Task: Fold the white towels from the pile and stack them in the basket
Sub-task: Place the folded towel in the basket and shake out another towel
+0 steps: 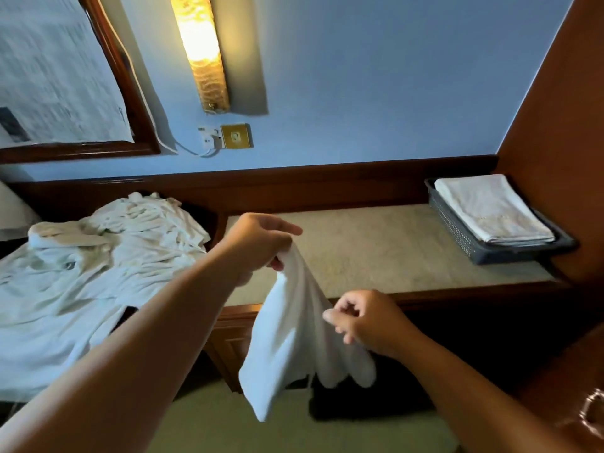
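**A:** Where is the towel [287,338]?

**B:** In the air, just in front of the surface's [376,253] near edge, touching neither it nor the floor. The left hand [258,243] grips its bunched top, with the fingers [289,228] curled round the cloth.

**A:** Which way does it run?

**B:** The long axis is nearly upright. The gathered end is at the top and a loose corner points down and slightly left, toward the floor. It widens as it falls, and a second lobe sags lower right.

**A:** And the right hand [366,322]?

**B:** Lower down, at the towel's right edge. Its fingers [328,317] are curled, thumb and forefinger pressed together on that edge in a pinch. The image is blurred there, so I cannot tell how much cloth they hold.

**A:** The rest?

**B:** The pile [130,230] lies crumpled on the bed [32,348], left of the surface and well apart from the hands. The basket [457,233] sits at the surface's far right corner. A folded towel [490,207] lies flat inside, its long axis running from the back wall toward the near edge.
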A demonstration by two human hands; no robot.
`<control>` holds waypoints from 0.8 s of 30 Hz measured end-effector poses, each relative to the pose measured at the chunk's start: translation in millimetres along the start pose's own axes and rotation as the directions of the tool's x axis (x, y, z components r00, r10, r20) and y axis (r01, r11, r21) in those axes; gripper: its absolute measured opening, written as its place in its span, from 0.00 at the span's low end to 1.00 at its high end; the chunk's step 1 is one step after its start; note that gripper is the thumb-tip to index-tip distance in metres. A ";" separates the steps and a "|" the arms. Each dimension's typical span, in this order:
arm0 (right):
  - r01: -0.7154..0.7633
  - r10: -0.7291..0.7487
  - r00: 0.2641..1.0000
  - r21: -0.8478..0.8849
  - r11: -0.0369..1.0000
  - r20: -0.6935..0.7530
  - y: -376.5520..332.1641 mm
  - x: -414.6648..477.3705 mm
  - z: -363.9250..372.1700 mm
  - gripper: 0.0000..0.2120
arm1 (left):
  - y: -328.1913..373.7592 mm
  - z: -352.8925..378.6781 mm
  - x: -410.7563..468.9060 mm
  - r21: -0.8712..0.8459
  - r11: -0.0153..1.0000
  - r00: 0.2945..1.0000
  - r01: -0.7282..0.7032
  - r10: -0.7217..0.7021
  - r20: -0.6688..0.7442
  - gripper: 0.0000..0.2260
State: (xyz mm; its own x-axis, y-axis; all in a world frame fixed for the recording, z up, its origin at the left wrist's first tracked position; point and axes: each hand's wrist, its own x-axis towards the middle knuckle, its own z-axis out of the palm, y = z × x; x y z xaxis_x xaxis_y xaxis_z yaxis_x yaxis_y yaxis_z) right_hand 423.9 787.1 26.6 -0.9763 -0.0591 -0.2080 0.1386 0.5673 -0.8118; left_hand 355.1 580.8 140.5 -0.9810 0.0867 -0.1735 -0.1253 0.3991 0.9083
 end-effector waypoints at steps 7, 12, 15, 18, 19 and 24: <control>0.162 -0.134 0.924 0.051 0.985 -0.358 -40.9 -26.0 42.7 0.31 | 16.6 37.0 -21.8 -0.293 0.950 0.987 0.107 -0.065 0.147 0.10; 0.347 -0.316 0.792 -0.041 0.937 -0.523 -40.2 -13.3 27.8 0.05 | 25.3 35.1 -30.5 -0.344 0.939 0.984 0.012 0.049 0.169 0.09; 0.464 -0.365 0.796 0.099 0.880 -0.484 -46.6 -15.2 16.4 0.04 | 22.7 24.2 -34.4 -0.347 0.933 0.970 -0.100 0.169 0.176 0.07; 0.497 -0.314 0.794 0.261 0.827 -0.520 -56.9 -23.9 5.0 0.07 | -1.5 14.0 -26.7 -0.412 0.861 0.931 -0.298 0.357 0.072 0.14; 0.519 -0.326 0.786 0.272 0.810 -0.526 -58.7 -26.5 0.7 0.06 | -14.4 13.4 -22.3 -0.356 0.859 0.912 -0.367 0.409 0.047 0.18; 0.561 -0.388 0.798 0.335 0.757 -0.461 -65.2 -37.4 -18.7 0.15 | -56.6 52.0 -32.7 -0.385 0.887 0.803 -0.255 0.416 0.427 0.20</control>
State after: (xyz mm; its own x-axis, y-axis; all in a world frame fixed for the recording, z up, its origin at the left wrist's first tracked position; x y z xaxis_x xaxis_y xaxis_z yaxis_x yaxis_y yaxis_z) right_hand 448.2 767.7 97.5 -0.9098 0.1111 0.4000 -0.3870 0.1217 -0.9140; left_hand 402.0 602.8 75.0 -0.7768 0.6251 0.0762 0.0817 -0.0199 0.9965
